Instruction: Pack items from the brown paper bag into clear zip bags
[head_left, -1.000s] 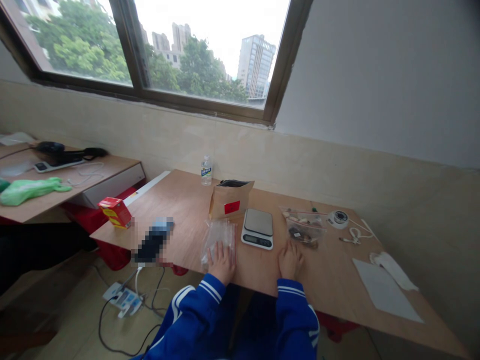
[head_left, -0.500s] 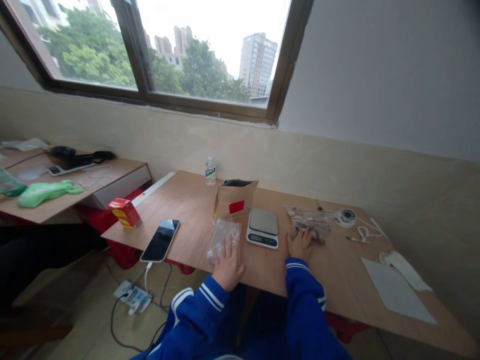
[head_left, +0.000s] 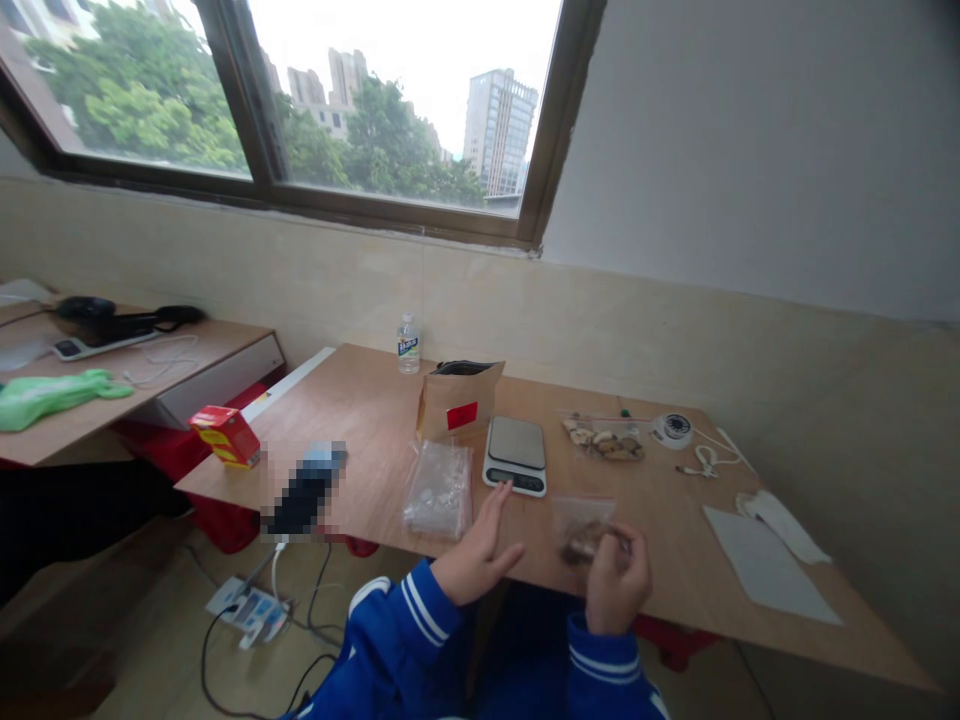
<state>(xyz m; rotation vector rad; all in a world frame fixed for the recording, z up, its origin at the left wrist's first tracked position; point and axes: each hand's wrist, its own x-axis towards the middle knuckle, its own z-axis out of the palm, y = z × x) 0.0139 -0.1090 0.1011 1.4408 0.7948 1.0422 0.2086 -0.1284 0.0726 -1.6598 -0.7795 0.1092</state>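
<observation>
A: Since the frame half a second ago, the small clear bag (head_left: 580,540) has come away from the bag of pale pieces (head_left: 604,439) toward the person. It is now right of and in front of the scale (head_left: 516,447); whether lifted, I cannot tell.

B: Its grip?

A: The right hand (head_left: 619,580) pinches its right side between thumb and curled fingers, presumably because limp film needs gathering. Motion blurs the exact contact.

B: The left hand (head_left: 484,548)?

A: Fingers spread, holding nothing, at the scale's front edge; contact there cannot be confirmed.

B: The layout?

A: Stacked clear bags (head_left: 437,490) left of the scale, an open paper pouch (head_left: 460,402) behind-left, pale pieces behind-right: likely kept within reach around it.

B: Other differences?

A: The left hand has quit the stacked clear bags; the scale and pouch appear unmoved.
</observation>
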